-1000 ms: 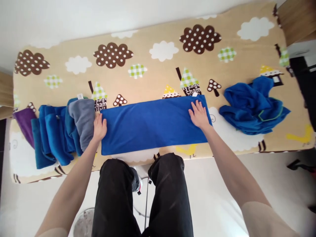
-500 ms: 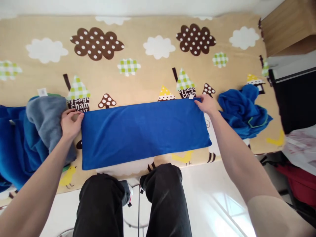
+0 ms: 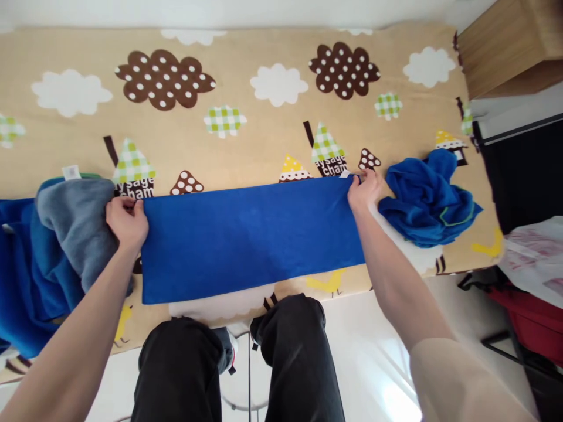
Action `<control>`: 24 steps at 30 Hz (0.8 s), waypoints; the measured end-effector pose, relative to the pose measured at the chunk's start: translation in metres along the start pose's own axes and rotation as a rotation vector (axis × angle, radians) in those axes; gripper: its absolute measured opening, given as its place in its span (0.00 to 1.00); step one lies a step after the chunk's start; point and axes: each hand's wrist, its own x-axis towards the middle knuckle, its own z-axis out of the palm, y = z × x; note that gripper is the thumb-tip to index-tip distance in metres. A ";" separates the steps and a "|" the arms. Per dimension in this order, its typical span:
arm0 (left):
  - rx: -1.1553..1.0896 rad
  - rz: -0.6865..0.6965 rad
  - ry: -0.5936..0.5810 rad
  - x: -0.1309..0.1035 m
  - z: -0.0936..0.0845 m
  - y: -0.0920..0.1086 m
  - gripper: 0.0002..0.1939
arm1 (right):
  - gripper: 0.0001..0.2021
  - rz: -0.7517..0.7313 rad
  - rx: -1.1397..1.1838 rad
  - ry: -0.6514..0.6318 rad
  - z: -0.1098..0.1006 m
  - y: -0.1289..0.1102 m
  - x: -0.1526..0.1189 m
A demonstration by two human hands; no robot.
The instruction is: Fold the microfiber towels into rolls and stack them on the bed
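A blue towel (image 3: 250, 240), folded into a long flat strip, lies across the cloth-covered table in front of me. My left hand (image 3: 127, 223) is closed at its far left corner, fingers curled and pressed together. At the far right corner my right hand (image 3: 366, 189) pinches the edge, beside a small white tag (image 3: 345, 174). Left of my left hand, almost touching it, a grey-blue towel (image 3: 79, 217) lies heaped over more blue towels (image 3: 26, 269). A crumpled blue towel (image 3: 433, 199) with a green edge rests to the right of my right hand.
The tan tablecloth (image 3: 264, 152) carries printed clouds, mushrooms and trees. A wooden box-like piece of furniture (image 3: 505, 53) stands at the back right. Beyond the right table edge are a red bag (image 3: 532, 319) and a whitish plastic bag (image 3: 539, 249). My knees (image 3: 285, 340) are near the front edge.
The fingers of both hands have curled in at the towel's far corners. The towel's surface looks smoother and tauter. My view has shifted slightly.
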 end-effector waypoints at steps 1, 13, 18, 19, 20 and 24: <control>0.002 0.059 0.030 -0.010 -0.002 0.007 0.24 | 0.29 0.025 -0.024 0.052 -0.003 -0.008 -0.011; 0.026 0.362 -0.180 -0.053 0.016 0.020 0.36 | 0.33 -0.047 -0.079 -0.267 -0.002 -0.003 -0.022; 0.044 0.422 -0.268 -0.097 -0.006 -0.009 0.35 | 0.35 -0.123 -0.027 -0.219 -0.040 -0.014 -0.075; 0.043 0.461 -0.331 -0.119 -0.016 -0.024 0.35 | 0.34 -0.175 -0.005 -0.261 -0.052 -0.010 -0.102; 0.046 0.485 -0.400 -0.144 -0.028 -0.042 0.35 | 0.33 -0.226 0.024 -0.331 -0.064 -0.003 -0.130; 0.072 0.405 -0.532 -0.248 -0.084 -0.119 0.39 | 0.33 0.106 0.105 -0.301 -0.099 0.049 -0.230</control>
